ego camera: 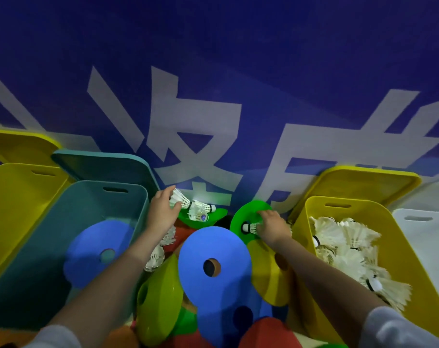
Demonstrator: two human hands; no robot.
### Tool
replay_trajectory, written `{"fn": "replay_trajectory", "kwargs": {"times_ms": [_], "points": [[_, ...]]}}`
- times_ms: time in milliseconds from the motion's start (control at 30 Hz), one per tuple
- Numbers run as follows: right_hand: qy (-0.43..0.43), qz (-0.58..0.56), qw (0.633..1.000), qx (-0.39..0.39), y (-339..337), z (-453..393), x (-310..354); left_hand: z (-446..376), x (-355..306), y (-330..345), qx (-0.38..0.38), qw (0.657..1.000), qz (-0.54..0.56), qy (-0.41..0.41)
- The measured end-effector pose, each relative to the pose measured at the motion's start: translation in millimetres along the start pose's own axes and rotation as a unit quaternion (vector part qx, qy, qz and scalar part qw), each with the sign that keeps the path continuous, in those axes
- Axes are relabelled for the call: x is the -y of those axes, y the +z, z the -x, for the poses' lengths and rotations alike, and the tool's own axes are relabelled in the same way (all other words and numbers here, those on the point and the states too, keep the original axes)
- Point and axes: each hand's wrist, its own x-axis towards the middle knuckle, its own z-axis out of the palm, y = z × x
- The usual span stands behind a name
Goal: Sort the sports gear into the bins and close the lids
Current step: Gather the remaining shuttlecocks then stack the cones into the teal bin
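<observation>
A heap of coloured disc cones and white shuttlecocks lies between the bins. My left hand (163, 209) grips a white shuttlecock (179, 199) at the far side of the heap, beside the teal bin (138, 197). More shuttlecocks (201, 209) lie on a green cone just right of it. My right hand (271, 226) pinches another shuttlecock (249, 227) that rests on a green cone (241, 217). A big blue cone (213, 249) sits in the middle. The yellow bin (399, 237) on the right holds several shuttlecocks (344, 247). A blue cone (98, 247) lies in the teal bin.
Another yellow bin (2, 197) stands at the far left and a white bin (434, 237) at the far right. Lids lean open behind the bins against a blue banner wall (213, 71). Yellow-green, yellow and red cones crowd the near floor.
</observation>
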Motion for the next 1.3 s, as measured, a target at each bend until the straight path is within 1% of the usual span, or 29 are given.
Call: {"fn": "replay_trajectory", "kwargs": {"times_ms": [100,167,233,400,467,533,633,733,833,1000,1133,1233,1300], "points": [[0.002,0.045,0.998,0.043,17,-11,-4,-9,9,11,0.021,1.000,-0.014,0.003],[0.017,0.045,0.996,0.070,27,-14,-6,-10,11,17,0.026,1.000,0.011,-0.008],[0.039,0.051,0.994,0.087,34,-16,-8,-8,9,18,0.014,0.999,0.047,-0.014],[0.082,0.109,0.986,0.098,31,-20,-8,1,-10,5,-0.019,0.993,0.117,-0.012],[0.088,0.105,0.987,0.082,25,-18,-7,9,-20,-2,-0.029,0.989,0.144,-0.005],[0.095,0.053,0.993,0.044,17,-13,-7,17,-33,-8,-0.039,0.985,0.168,0.003],[0.098,-0.089,0.990,-0.044,1,4,-7,33,-51,-13,-0.050,0.979,0.196,0.024],[0.045,-0.246,0.958,-0.136,-25,32,-5,53,-72,-16,-0.038,0.979,0.192,0.049],[0.010,-0.332,0.926,-0.178,-60,63,-3,80,-101,-15,0.011,0.980,0.184,0.078],[0.001,-0.407,0.890,-0.206,-102,106,-25,127,-147,7,0.092,0.970,0.188,0.126],[0.045,-0.428,0.878,-0.208,-117,138,-64,160,-181,33,0.144,0.957,0.197,0.155],[0.068,-0.433,0.868,-0.234,-119,166,-98,183,-205,58,0.184,0.948,0.177,0.190],[0.098,-0.436,0.860,-0.248,-119,184,-122,198,-221,76,0.220,0.939,0.167,0.205]]}}
